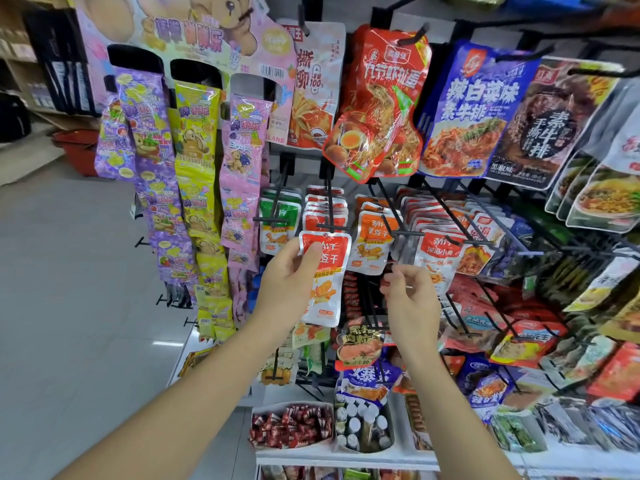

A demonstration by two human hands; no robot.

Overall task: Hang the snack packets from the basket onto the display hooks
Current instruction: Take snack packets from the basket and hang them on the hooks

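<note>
Centre frame, the left grip (291, 278) is grasping the snack packet (325, 271), thumb pressed across the front. The packet's top edge sits right at the crossbar tip of a black display hook (330, 202). Whether its hole is on the hook, I cannot tell. That thumb hides part of the label: "豆干" reads clearly, but the white brand characters above are half covered.

Just toward three o'clock, the right grip (410, 299) hangs with fingertips drawn together. Clenched on something tiny or on nothing? Cannot tell, since red wrappers blur behind it.

More red packets (325, 209) are stacked on the same hook, overlapping so only their top edges show. At two o'clock of the right grip, a white-and-red fish packet (440, 258) reads "深海小鱼".

Up at one o'clock, a blue packet (474, 109) reads "辣白菜味 素牛排". Beside it, toward three o'clock, a dark packet (550, 126) says "手撕素牛排". At twelve, a red packet (384, 98) carries large white script, its lower part warped by glare.

At ten o'clock hang bear-printed strips (197, 150), lettering too small to read. A pink card (277, 138) shows only "SLAND", the rest cut off. At nine, a red tub (79, 150) on the floor is half hidden.
</note>
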